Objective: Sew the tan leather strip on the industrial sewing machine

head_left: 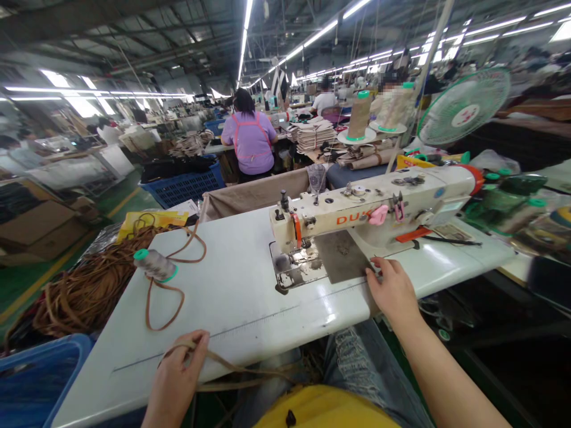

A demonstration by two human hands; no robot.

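My left hand is closed around a narrow tan strap at the front left of the white sewing table. The strap runs rightward over the table's front edge towards my lap. My right hand rests by the front edge, thumb and fingers drawn together at the right corner of a flat grey-brown square with a faint emblem. What lies between those fingertips is hidden. This square sits right of the needle area, under the arm of a cream sewing machine.
A grey thread cone leans on the table's left beside a looped brown strap. Brown straps lie heaped beyond the left edge, above a blue bin. A green fan stands right; a person in purple sits ahead.
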